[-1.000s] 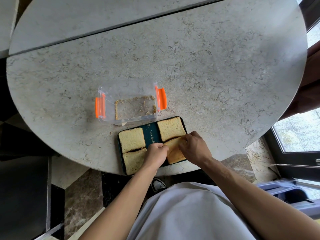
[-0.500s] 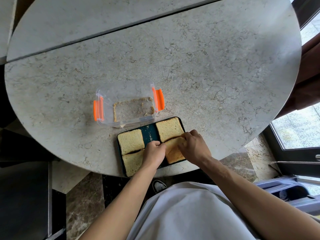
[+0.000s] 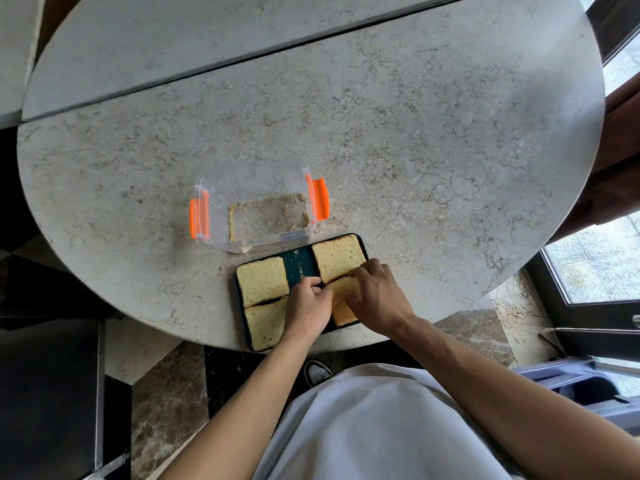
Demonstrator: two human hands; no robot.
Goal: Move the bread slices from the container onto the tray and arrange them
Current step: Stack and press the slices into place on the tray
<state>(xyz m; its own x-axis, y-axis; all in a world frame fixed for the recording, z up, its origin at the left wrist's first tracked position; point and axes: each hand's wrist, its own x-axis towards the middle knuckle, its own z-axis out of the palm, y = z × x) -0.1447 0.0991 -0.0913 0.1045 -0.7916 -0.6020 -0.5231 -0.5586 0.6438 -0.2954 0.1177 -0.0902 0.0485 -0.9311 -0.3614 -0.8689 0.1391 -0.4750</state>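
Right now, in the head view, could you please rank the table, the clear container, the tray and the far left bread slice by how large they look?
1. Table, by far the largest.
2. Tray and container: they look about alike, and hands cover part of the tray, so I won't rank them.
3. Far left bread slice, smallest.

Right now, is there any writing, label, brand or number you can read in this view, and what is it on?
None: no readable text anywhere in this view.
Clear container: no label or print, only crumbs inside and plain orange latches.
Dark tray: no marking on the bare strip.
Four bread slices, the marble table, left hand and right hand: no writing.
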